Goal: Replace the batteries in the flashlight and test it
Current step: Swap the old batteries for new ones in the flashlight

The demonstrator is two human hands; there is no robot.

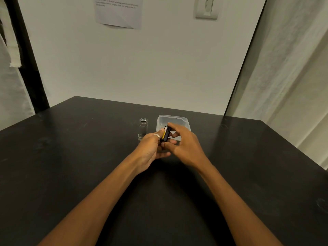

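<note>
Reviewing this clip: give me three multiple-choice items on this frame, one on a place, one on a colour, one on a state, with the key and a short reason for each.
1. Where does the flashlight body stand relative to the clear plastic container?
A. Inside it
B. To its left on the table
C. To its right

2. What colour shows on the battery holder besides black?
A. Yellow
B. Green
C. Blue

3. How is the flashlight body?
A. Lying flat, closed
B. Held in the left hand
C. Upright, top end open

Key: 1 B, it stands just left of the container. 2 A, a yellow strip runs along the holder. 3 C, its threaded rim faces up while the left hand and right hand hold the holder.
</note>
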